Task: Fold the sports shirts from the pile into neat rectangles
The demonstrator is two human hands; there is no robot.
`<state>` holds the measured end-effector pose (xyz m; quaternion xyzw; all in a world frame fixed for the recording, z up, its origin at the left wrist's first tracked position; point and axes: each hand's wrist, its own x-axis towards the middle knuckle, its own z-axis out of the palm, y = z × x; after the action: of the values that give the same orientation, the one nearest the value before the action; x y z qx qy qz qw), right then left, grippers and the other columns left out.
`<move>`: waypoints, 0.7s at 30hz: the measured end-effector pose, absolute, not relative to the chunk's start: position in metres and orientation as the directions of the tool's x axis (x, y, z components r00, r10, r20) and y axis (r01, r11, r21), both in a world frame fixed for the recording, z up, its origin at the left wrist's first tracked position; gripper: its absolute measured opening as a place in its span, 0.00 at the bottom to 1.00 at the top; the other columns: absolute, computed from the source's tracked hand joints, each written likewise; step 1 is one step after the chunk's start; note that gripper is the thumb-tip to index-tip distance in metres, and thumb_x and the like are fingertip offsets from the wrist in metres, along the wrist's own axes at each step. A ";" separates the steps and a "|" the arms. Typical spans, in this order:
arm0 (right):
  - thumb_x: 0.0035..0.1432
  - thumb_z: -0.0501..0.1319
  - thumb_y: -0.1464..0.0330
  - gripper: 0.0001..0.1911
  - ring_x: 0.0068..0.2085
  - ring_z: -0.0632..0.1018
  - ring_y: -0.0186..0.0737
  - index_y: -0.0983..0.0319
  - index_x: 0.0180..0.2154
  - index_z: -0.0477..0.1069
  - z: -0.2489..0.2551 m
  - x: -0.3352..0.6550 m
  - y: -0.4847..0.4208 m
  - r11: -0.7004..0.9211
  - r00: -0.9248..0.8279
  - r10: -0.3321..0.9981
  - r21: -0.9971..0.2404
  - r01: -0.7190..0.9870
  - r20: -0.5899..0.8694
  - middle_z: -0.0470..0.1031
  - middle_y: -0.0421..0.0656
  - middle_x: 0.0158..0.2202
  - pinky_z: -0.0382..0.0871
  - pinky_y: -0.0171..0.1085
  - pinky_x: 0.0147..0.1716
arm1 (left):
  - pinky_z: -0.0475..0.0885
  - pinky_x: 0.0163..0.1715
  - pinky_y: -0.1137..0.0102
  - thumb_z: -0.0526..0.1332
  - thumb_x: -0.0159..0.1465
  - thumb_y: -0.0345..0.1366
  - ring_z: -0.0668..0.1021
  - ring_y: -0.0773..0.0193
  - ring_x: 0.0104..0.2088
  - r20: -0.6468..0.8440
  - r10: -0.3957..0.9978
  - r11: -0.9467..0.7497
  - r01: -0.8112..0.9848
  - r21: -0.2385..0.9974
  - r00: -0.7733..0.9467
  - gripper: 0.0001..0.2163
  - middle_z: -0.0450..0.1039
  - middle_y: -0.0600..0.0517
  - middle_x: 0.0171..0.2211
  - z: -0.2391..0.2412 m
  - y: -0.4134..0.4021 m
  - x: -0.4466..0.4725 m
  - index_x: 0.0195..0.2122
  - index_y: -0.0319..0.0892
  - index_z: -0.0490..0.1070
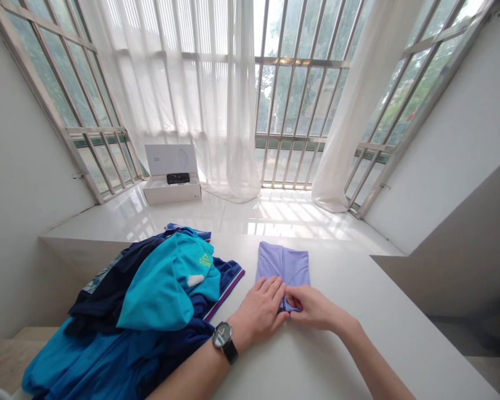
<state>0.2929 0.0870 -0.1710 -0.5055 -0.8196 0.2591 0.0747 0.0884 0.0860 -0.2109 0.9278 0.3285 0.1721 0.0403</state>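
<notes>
A folded lavender garment (282, 265) lies on the white table (358, 311) in front of me. My left hand (260, 312), with a black watch on its wrist, rests fingers-down on the garment's near edge. My right hand (310, 306) pinches that same near edge beside the left fingertips. The two hands touch each other over the cloth.
A heap of teal and navy clothes (150, 300) covers the table's left side. Beyond the table, an open white box (171, 176) sits on the glossy window ledge. Barred windows with sheer curtains (216, 94) fill the back. A grey wall block (462, 250) stands at the right.
</notes>
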 end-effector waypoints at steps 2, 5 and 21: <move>0.45 0.60 0.71 0.13 0.25 0.58 0.31 0.58 0.26 0.54 -0.172 0.293 0.088 0.358 -0.481 0.866 -0.501 0.788 -0.139 0.60 0.32 0.22 0.49 0.34 0.25 | 0.54 0.66 0.56 0.47 0.73 0.51 0.60 0.51 0.68 0.291 0.624 -0.781 0.594 0.195 0.725 0.29 0.56 0.40 0.68 -0.210 0.086 0.088 0.68 0.36 0.54; 0.46 0.60 0.71 0.12 0.25 0.58 0.31 0.58 0.26 0.54 -0.173 0.293 0.088 0.362 -0.485 0.864 -0.499 0.788 -0.139 0.61 0.32 0.23 0.50 0.34 0.25 | 0.55 0.66 0.56 0.47 0.72 0.51 0.61 0.51 0.67 0.300 0.623 -0.781 0.593 0.195 0.722 0.29 0.57 0.40 0.68 -0.211 0.086 0.088 0.68 0.36 0.55; 0.52 0.60 0.69 0.04 0.25 0.64 0.31 0.60 0.27 0.65 -0.164 0.301 0.087 0.285 -0.529 0.827 -0.670 0.686 -0.190 0.65 0.34 0.22 0.56 0.31 0.24 | 0.57 0.65 0.55 0.44 0.74 0.48 0.62 0.53 0.67 0.308 0.642 -0.765 0.616 0.189 0.702 0.24 0.58 0.42 0.68 -0.212 0.086 0.090 0.66 0.43 0.58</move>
<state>0.3009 0.0866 -0.1639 -0.4755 -0.7956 0.3626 0.0975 0.0904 0.0856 -0.2116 0.9218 0.3411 0.1806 0.0359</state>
